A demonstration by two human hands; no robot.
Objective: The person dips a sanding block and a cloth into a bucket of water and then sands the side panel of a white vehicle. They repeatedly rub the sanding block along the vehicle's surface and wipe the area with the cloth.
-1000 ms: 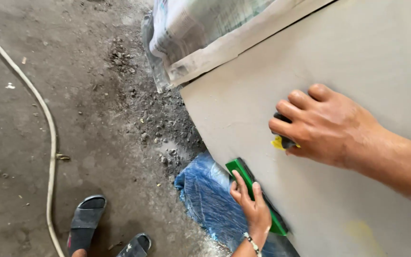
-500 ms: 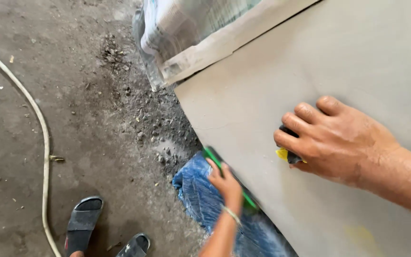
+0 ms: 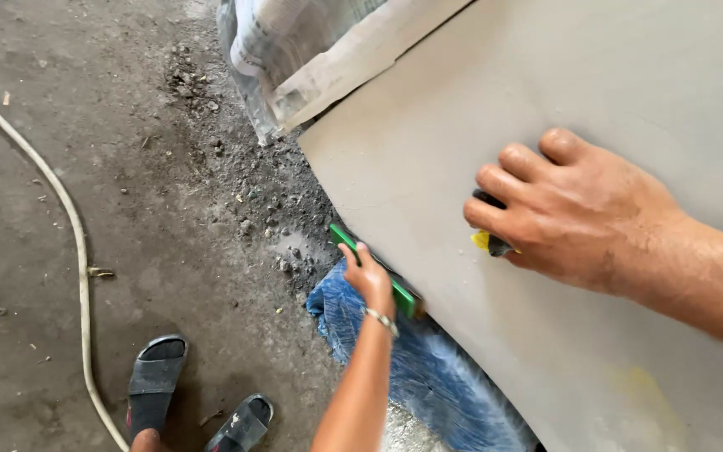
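Far left: pale hose (image 3: 73,243) snaking across dirty concrete floor (image 3: 127,167), top edge down to bottom. Two dark sandals (image 3: 156,381) at bottom, left of centre, just right of hose. Loose grit and rubble (image 3: 269,209) on floor ahead of panel edge.

Top centre: plastic-wrapped bundle (image 3: 294,50) against upper corner of panel.

Centre: left hand (image 3: 370,280) curled round green block (image 3: 374,268), fingers over its top, block pressed along lower left edge of grey panel (image 3: 546,84). Thin bracelet (image 3: 381,320) at wrist. Crumpled blue sheet (image 3: 412,368) on floor directly under hand and forearm, tucked beneath panel edge.

Right: right hand (image 3: 571,213) flat on panel face, fingers bent and pressed together over small black-and-yellow tool (image 3: 489,243), mostly hidden; only tip visible below fingers. Kind of tool not clear. Faint yellowish patch (image 3: 638,389) on panel low right, well apart from both hands.
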